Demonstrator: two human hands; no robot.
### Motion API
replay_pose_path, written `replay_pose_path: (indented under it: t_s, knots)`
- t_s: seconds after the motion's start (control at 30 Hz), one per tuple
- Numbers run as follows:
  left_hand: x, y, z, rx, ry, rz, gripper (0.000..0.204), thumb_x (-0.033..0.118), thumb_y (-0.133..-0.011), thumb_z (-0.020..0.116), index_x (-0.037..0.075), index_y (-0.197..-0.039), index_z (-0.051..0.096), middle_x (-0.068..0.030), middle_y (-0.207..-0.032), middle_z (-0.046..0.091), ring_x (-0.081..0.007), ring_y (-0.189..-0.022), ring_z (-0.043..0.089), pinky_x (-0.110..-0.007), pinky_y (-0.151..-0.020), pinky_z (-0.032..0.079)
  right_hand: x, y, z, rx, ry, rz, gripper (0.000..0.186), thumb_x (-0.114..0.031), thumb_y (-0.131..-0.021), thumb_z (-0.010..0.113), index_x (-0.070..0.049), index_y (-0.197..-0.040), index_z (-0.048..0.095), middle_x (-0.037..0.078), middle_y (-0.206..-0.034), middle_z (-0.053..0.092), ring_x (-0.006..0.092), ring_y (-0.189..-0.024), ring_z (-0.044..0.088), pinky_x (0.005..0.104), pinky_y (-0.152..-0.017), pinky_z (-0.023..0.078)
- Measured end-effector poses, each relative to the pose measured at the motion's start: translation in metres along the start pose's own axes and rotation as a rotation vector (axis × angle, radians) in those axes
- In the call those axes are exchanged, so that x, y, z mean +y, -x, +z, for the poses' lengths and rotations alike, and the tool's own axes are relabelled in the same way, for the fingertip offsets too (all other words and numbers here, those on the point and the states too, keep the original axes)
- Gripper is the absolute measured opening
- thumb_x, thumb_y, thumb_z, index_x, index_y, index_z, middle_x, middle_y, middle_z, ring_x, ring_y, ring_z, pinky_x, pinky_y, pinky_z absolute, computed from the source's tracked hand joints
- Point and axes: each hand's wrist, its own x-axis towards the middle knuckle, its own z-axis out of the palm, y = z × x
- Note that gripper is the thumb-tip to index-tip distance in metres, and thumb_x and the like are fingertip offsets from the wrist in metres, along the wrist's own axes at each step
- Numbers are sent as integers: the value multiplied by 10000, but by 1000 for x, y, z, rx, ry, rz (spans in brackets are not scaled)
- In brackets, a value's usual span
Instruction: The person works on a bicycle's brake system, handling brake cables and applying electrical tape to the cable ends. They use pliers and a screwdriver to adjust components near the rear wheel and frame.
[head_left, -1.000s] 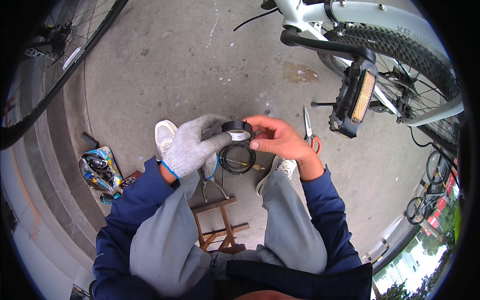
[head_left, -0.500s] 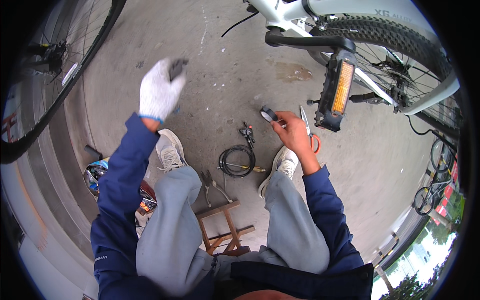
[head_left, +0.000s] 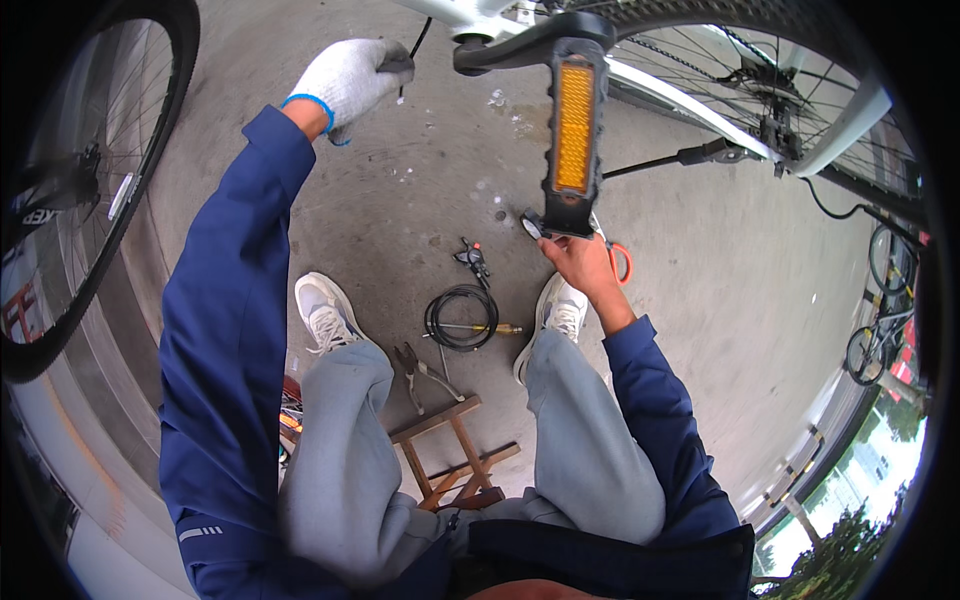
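Note:
My left hand (head_left: 350, 82), in a white knit glove with grey fingers and a blue cuff, is closed at a thin black cable (head_left: 423, 35) hanging by the white bicycle frame (head_left: 462, 14). The cable's lower end shows below the fingers. My bare right hand (head_left: 585, 266) grips a roll of black tape (head_left: 531, 223) by its side. Just above that hand, the pedal (head_left: 573, 130) with its amber reflector hides part of the fingers. Behind the right hand lie scissors with orange handles (head_left: 622, 263), partly covered.
Between my shoes lie a coiled black hose (head_left: 428, 318) with a brake lever (head_left: 472, 260), a yellow-handled screwdriver (head_left: 508, 329) and pliers (head_left: 424, 380). A wooden stool (head_left: 465, 440) stands near my knees. Another bicycle's wheel (head_left: 178, 110) is at the left; a kickstand (head_left: 650, 164) stands right.
My left hand has moved up and right to the hanging cable. My right hand keeps the tape. The view has shifted, bringing the pedal in front of my right fingers.

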Motion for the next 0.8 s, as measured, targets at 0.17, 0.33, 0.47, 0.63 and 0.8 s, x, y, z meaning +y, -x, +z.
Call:
replay_pose_path:
  t_s: [0.17,0.33,0.47,0.63,0.8]
  knots:
    - [13,7,18,43,125,36,419,319,-1022,655,14,-1296,742,-120,-914,796,-234,-743,777,-396,-767,630,-1,9,-11,-26,-1,53,344,-229,-892,842,-16,-1153,771,190,-1041,769,345,-869,779,435,-809,612]
    - [2,6,27,174,51,0,412,352,-993,652,35,-1228,771,-156,-937,809,-294,-854,789,-423,-836,614,6,9,-6,-8,-1,40,340,-216,-883,845,-17,-1148,769,194,-1075,768,348,-847,777,437,-802,611]
    - [9,20,34,142,283,36,457,402,-999,655,16,-1215,770,-133,-921,793,-244,-795,755,-405,-790,604,15,12,2,70,-18,-23,319,-166,-861,863,-39,-1140,775,167,-1109,753,358,-889,762,452,-811,602]
    - [19,43,41,-75,771,-85,431,386,-1023,671,12,-1216,768,-62,-961,763,-152,-805,689,-294,-750,555,32,12,8,153,154,-178,305,-121,-811,883,-81,-1091,768,107,-1100,711,348,-1041,711,452,-874,580]
    - [20,40,53,-117,1076,26,436,372,-1034,702,-15,-1223,771,-34,-895,717,-107,-801,652,-283,-724,534,48,9,26,122,220,-300,276,-121,-799,871,-100,-1034,729,87,-1090,674,342,-1065,672,466,-867,577]
